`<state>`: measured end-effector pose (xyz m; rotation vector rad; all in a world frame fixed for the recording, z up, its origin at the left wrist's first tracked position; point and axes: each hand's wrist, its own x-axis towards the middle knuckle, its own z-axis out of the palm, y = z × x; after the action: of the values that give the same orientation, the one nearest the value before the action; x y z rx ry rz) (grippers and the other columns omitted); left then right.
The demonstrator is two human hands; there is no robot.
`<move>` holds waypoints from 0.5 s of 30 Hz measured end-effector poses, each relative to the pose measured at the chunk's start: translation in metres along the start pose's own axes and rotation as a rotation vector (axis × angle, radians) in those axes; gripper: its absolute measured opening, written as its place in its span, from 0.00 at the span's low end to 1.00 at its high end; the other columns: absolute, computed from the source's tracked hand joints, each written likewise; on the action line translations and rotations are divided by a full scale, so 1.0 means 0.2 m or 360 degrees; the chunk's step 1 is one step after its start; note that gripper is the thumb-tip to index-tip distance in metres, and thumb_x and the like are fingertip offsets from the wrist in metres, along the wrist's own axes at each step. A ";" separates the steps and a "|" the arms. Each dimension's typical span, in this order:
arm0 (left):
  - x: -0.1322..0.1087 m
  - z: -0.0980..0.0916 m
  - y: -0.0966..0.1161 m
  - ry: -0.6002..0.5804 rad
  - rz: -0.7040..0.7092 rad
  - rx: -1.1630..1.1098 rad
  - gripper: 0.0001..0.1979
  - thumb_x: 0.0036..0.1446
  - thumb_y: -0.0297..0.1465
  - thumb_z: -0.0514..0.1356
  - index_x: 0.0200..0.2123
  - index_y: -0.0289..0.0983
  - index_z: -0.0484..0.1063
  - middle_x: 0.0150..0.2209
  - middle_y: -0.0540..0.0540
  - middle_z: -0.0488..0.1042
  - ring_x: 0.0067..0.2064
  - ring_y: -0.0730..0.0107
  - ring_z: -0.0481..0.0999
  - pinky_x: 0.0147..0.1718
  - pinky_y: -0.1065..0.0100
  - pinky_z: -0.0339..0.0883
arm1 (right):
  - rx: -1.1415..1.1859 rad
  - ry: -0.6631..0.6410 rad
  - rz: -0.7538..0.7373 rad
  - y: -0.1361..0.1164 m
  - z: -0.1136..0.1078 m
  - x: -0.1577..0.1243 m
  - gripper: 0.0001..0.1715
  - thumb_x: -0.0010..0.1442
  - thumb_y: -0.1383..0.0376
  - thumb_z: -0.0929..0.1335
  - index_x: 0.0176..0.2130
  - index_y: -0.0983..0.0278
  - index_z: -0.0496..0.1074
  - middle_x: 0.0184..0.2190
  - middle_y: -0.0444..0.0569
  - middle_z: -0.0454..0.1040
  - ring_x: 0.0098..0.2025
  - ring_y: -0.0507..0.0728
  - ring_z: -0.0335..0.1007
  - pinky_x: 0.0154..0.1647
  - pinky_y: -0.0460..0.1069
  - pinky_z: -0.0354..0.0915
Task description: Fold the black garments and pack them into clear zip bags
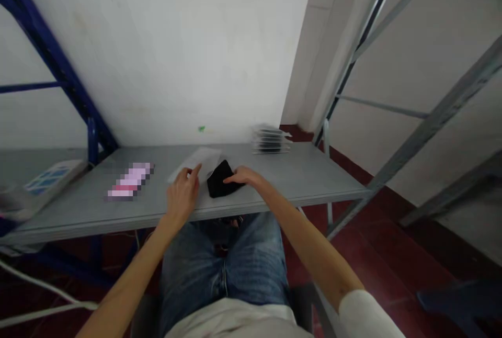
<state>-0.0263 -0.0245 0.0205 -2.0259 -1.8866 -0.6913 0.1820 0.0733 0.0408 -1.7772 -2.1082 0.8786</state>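
Note:
A black, folded, cloth-like piece [220, 180] is held just above the grey shelf by my right hand [240, 175]. Its thumb and fingers close on the piece's right side, and the exact kind of item cannot be made out. My left hand [183, 191] is to the left of the black piece and apart from it. Its index finger is stretched out, the other fingers are loosely bent, and nothing shows between them. Behind the left hand lies a clear plastic bag [209, 156], flat on the shelf and partly covered by the fingers.
A stack of flat, clear-wrapped packets [270, 139] stands at the back right against the wall. On the left lies a pink, pixelated rectangle [131, 180]. Farther left is a white box [55, 178]. Blue posts [70, 81] and grey metal bars [423, 123] frame the shelf [306, 176].

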 end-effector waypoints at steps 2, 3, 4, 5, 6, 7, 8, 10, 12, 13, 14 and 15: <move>0.00 0.00 0.00 -0.0008 -0.0024 0.0000 0.24 0.72 0.30 0.49 0.68 0.41 0.66 0.54 0.36 0.74 0.45 0.58 0.78 0.37 0.65 0.69 | 0.0121 -0.0012 0.0011 0.01 -0.01 -0.03 0.17 0.52 0.55 0.79 0.34 0.65 0.81 0.31 0.50 0.81 0.40 0.62 0.79 0.37 0.48 0.68; 0.00 0.00 0.00 -0.0008 -0.0035 0.0000 0.24 0.72 0.30 0.49 0.68 0.41 0.66 0.56 0.36 0.73 0.45 0.57 0.79 0.37 0.64 0.70 | 0.0231 0.0009 0.0024 0.02 -0.02 -0.04 0.16 0.53 0.56 0.79 0.35 0.65 0.81 0.32 0.49 0.81 0.40 0.61 0.79 0.37 0.47 0.68; 0.00 0.00 0.00 -0.0006 -0.0039 -0.0003 0.24 0.72 0.30 0.49 0.68 0.42 0.66 0.58 0.36 0.73 0.46 0.57 0.79 0.39 0.63 0.71 | 0.0370 0.0046 0.0031 0.04 -0.02 -0.06 0.15 0.54 0.58 0.78 0.37 0.65 0.80 0.33 0.48 0.82 0.40 0.60 0.79 0.36 0.47 0.68; 0.00 0.00 0.00 -0.0003 -0.0038 -0.0011 0.24 0.72 0.30 0.49 0.68 0.42 0.66 0.60 0.36 0.72 0.47 0.56 0.79 0.40 0.62 0.72 | 0.0526 0.0080 0.0048 0.07 -0.02 -0.08 0.15 0.54 0.60 0.78 0.39 0.65 0.80 0.34 0.48 0.82 0.40 0.59 0.79 0.35 0.46 0.69; 0.00 0.01 0.00 0.0002 -0.0028 -0.0023 0.24 0.71 0.30 0.50 0.68 0.42 0.66 0.62 0.36 0.71 0.49 0.55 0.79 0.42 0.61 0.73 | 0.0694 0.0098 0.0072 0.09 -0.02 -0.10 0.15 0.55 0.61 0.77 0.42 0.66 0.80 0.35 0.48 0.82 0.40 0.58 0.79 0.35 0.46 0.69; 0.00 0.02 0.00 0.0004 -0.0009 -0.0038 0.25 0.71 0.29 0.49 0.68 0.41 0.66 0.64 0.37 0.70 0.53 0.53 0.78 0.44 0.60 0.73 | 0.0870 0.0100 0.0088 0.13 -0.02 -0.12 0.17 0.56 0.62 0.77 0.45 0.66 0.79 0.37 0.49 0.83 0.40 0.58 0.79 0.35 0.46 0.70; 0.00 0.03 0.00 0.0000 0.0015 -0.0054 0.25 0.71 0.29 0.49 0.68 0.41 0.66 0.65 0.37 0.70 0.56 0.51 0.77 0.47 0.58 0.73 | 0.1044 0.0080 0.0083 0.15 -0.02 -0.14 0.20 0.56 0.63 0.76 0.48 0.66 0.78 0.40 0.50 0.83 0.41 0.58 0.79 0.36 0.46 0.71; 0.00 0.05 0.00 -0.0032 0.0065 -0.0085 0.25 0.71 0.28 0.49 0.68 0.40 0.66 0.66 0.37 0.70 0.59 0.50 0.75 0.50 0.56 0.74 | 0.1311 -0.0049 0.0007 0.20 -0.01 -0.17 0.23 0.57 0.64 0.75 0.52 0.64 0.77 0.45 0.50 0.83 0.44 0.57 0.79 0.38 0.47 0.72; 0.00 0.05 0.01 -0.0069 0.0112 -0.0118 0.26 0.70 0.28 0.50 0.69 0.40 0.65 0.65 0.38 0.71 0.61 0.50 0.74 0.51 0.55 0.74 | 0.1416 -0.0254 -0.0113 0.22 0.00 -0.19 0.22 0.57 0.64 0.75 0.52 0.62 0.77 0.47 0.49 0.83 0.45 0.57 0.79 0.41 0.47 0.73; 0.00 0.05 0.01 -0.0084 0.0137 -0.0138 0.26 0.70 0.29 0.51 0.69 0.40 0.65 0.65 0.38 0.72 0.61 0.51 0.75 0.51 0.56 0.74 | 0.1410 -0.0337 -0.0153 0.21 0.01 -0.19 0.22 0.57 0.63 0.75 0.52 0.61 0.78 0.46 0.48 0.83 0.45 0.57 0.79 0.42 0.47 0.73; 0.00 0.05 0.02 -0.0101 0.0170 -0.0160 0.26 0.70 0.29 0.51 0.69 0.40 0.64 0.64 0.39 0.74 0.60 0.52 0.75 0.51 0.57 0.74 | 0.1383 -0.0385 -0.0163 0.20 0.01 -0.19 0.22 0.56 0.64 0.75 0.51 0.60 0.78 0.45 0.47 0.83 0.44 0.57 0.79 0.42 0.48 0.73; 0.00 0.04 0.02 -0.0119 0.0202 -0.0180 0.27 0.69 0.29 0.52 0.70 0.41 0.64 0.62 0.39 0.75 0.60 0.53 0.75 0.51 0.58 0.73 | 0.1350 -0.0398 -0.0152 0.18 0.02 -0.19 0.23 0.55 0.64 0.76 0.52 0.60 0.78 0.43 0.46 0.83 0.42 0.56 0.79 0.42 0.48 0.73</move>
<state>-0.0202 -0.0201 0.0137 -2.2489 -1.7758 -0.7133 0.2186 0.0392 0.0239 -1.1469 -1.5275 1.6999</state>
